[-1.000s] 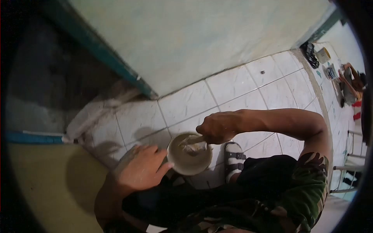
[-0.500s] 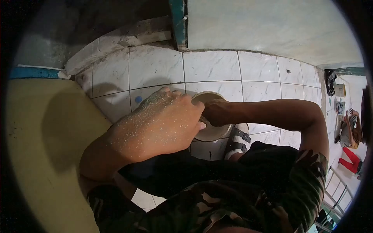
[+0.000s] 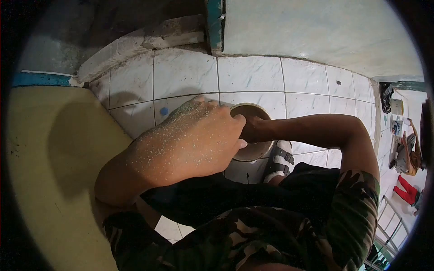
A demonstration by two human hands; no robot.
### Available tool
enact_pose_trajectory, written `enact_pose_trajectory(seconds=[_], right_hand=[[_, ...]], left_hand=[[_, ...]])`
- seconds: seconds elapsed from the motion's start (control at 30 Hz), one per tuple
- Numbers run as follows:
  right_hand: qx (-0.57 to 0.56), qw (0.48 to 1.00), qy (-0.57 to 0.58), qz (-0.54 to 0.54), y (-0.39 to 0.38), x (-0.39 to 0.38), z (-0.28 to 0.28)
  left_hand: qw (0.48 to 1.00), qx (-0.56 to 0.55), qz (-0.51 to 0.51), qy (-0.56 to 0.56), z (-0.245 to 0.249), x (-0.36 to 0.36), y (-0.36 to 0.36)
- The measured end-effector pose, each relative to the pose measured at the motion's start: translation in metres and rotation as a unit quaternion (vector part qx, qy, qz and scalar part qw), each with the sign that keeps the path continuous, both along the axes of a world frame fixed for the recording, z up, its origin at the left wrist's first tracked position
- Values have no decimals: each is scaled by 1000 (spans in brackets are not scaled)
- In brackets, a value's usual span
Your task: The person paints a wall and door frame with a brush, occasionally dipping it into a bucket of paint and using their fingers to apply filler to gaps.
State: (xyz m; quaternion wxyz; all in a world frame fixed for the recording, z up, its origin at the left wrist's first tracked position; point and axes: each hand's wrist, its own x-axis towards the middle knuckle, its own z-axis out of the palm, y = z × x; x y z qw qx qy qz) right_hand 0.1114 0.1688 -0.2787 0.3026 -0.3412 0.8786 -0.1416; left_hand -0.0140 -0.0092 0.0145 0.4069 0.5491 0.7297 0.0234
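A round pale bucket (image 3: 254,152) stands on the tiled floor in front of me, partly covered by my hands. My left hand (image 3: 199,134), back upward and dotted with pale specks, is over its left side. The fingers curl down and the thumb tip shows at the right; whatever they may grip is hidden. My right hand (image 3: 256,129) reaches down into the bucket's mouth. Its fingers are lost behind my left hand and in shadow, so their shape does not show.
White floor tiles (image 3: 251,74) run along a pale wall (image 3: 316,27). A yellow surface (image 3: 40,149) lies at the left. My sandalled foot (image 3: 279,161) is beside the bucket. At far right are a black bag (image 3: 386,97), two tubs, another person (image 3: 409,151) and a metal rack (image 3: 391,221).
The view has shifted slightly, carrying the bucket and hands a little right in the picture. More of the bucket's dark inside shows above my right hand. The far person's arm has moved.
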Motion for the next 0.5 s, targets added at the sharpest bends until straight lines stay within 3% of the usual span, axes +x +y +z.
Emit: enact_pose_trajectory(seconds=[0.13, 0.2, 0.23, 0.33, 0.5], right_hand=[[33, 999, -6, 7, -3, 2, -12], [22, 988, 91, 123, 4, 4, -7], [21, 988, 90, 122, 3, 4, -5], [33, 996, 69, 56, 1, -1, 6], [24, 985, -138, -101, 15, -27, 80]], left_hand=[[1000, 4, 2, -6, 1, -2, -1], [1000, 4, 0, -6, 0, -2, -1], [1000, 6, -1, -3, -1, -2, 0], [1000, 0, -4, 3, 0, -2, 2], [1000, -13, 2, -5, -3, -7, 3]])
